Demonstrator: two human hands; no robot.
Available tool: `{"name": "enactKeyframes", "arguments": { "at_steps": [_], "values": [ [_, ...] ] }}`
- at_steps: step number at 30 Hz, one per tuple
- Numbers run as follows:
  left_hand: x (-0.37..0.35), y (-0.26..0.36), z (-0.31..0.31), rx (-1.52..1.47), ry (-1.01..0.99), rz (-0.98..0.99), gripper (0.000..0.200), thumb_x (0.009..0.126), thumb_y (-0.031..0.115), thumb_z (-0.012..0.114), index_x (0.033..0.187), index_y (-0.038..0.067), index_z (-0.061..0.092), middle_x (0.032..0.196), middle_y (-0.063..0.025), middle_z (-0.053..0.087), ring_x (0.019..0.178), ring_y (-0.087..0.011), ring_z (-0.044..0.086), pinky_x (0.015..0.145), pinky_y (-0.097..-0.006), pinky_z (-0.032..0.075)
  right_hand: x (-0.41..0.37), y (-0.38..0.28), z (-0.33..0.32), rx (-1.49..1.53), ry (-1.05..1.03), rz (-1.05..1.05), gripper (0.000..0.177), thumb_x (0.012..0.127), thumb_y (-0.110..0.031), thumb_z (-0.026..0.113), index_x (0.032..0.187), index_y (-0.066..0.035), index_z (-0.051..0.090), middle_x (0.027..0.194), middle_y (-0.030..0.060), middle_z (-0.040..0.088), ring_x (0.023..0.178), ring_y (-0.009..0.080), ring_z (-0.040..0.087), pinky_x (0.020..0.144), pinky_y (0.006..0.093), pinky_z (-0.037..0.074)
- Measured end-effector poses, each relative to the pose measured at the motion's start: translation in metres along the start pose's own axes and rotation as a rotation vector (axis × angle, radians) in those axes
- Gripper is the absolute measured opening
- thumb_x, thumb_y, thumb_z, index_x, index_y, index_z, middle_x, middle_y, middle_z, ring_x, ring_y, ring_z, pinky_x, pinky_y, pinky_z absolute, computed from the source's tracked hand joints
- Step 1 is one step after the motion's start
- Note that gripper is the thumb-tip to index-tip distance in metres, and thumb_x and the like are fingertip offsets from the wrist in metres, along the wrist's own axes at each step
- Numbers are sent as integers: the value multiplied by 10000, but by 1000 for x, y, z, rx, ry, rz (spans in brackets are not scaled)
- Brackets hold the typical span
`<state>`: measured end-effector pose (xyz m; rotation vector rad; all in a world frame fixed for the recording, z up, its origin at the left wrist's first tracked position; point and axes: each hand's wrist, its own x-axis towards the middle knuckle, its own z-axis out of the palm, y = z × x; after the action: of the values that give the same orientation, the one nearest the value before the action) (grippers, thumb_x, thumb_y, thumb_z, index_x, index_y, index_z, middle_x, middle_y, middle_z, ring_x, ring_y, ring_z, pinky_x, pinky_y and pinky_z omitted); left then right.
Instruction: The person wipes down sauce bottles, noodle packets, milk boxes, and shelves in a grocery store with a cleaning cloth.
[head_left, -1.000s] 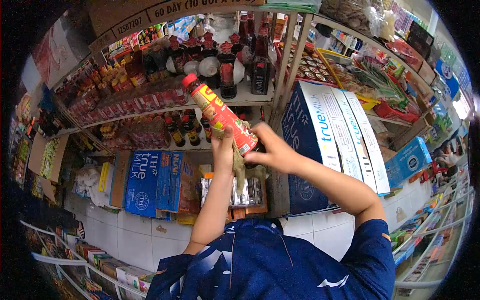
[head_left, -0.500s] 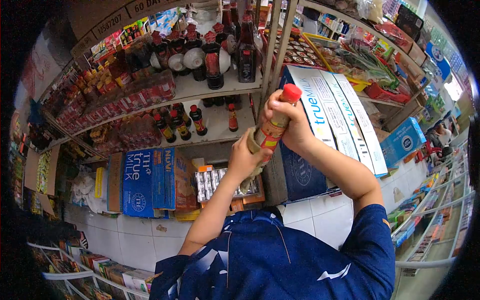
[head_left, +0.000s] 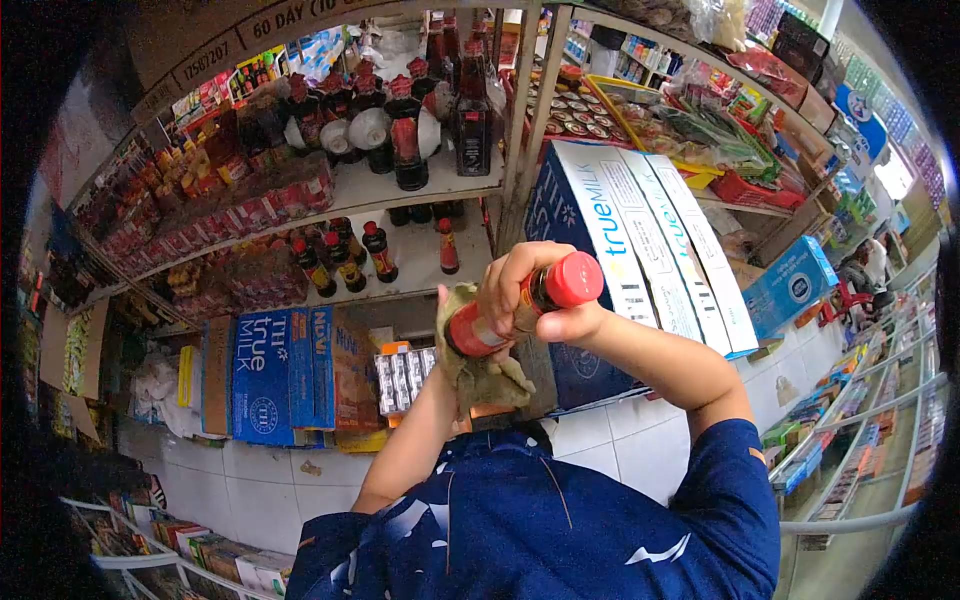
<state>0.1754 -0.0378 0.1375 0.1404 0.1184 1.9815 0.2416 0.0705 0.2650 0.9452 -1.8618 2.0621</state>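
Note:
A sauce bottle [head_left: 476, 332] with a red cap and red label is tilted in front of my chest, its cap toward my upper right. My right hand [head_left: 512, 285] is closed around its upper part, just below the cap. A greenish-brown cloth [head_left: 492, 385] wraps the bottle's lower end. My left hand [head_left: 432, 385] grips the cloth against the bottle's base; most of its fingers are hidden behind the cloth. Beyond my hands, a smaller red-capped bottle [head_left: 447, 248] stands upright on the lower shelf, with several dark sauce bottles [head_left: 378, 252] to its left.
Large dark bottles [head_left: 408, 140] stand on the upper shelf [head_left: 450, 185]. Stacked milk cartons [head_left: 640, 240] are close by my right arm. On the left, a blue milk box [head_left: 262, 375] sits on the tiled floor [head_left: 250, 490]. A wire rack [head_left: 860, 430] runs along the right.
The bottle has tipped so its cap points more toward me and to the right. My right hand has turned with it, and both hands sit slightly lower and further left.

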Motion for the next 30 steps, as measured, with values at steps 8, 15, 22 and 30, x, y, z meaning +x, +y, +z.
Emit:
{"name": "enactKeyframes", "arguments": {
  "at_steps": [8, 15, 22, 30],
  "values": [
    [-14, 51, 10, 284, 10, 719, 720, 792, 655, 251, 869, -16, 501, 795, -152, 576, 747, -221, 571, 665, -350, 488, 15, 15, 3, 266, 689, 81, 231, 715, -120, 573, 891, -58, 437, 859, 64, 507, 867, 210, 525, 817, 347, 410],
    [-25, 57, 3, 248, -79, 562, 659, 842, 569, 268, 837, -37, 524, 795, -151, 576, 736, -240, 577, 687, -371, 489, 10, 27, -8, 635, 347, 86, 280, 675, -246, 569, 857, -80, 436, 829, 75, 493, 869, 245, 500, 831, 395, 389],
    [-28, 38, 53, 781, 273, -41, 619, 856, 545, 273, 1072, -1, 469, 1041, -150, 527, 962, -231, 523, 851, -356, 419, 8, 33, -20, 732, 559, 142, 343, 773, -401, 433, 694, -67, 443, 529, 78, 450, 525, 223, 473, 629, 366, 412],
    [-1, 1, 26, 980, 199, 393, 368, 917, 380, 314, 897, 40, 451, 898, -11, 465, 847, -70, 396, 740, -221, 332, -4, 37, -11, 500, 456, 324, 326, 718, -376, 490, 740, -55, 442, 575, 114, 503, 516, 232, 515, 567, 352, 449]
  ]
}}
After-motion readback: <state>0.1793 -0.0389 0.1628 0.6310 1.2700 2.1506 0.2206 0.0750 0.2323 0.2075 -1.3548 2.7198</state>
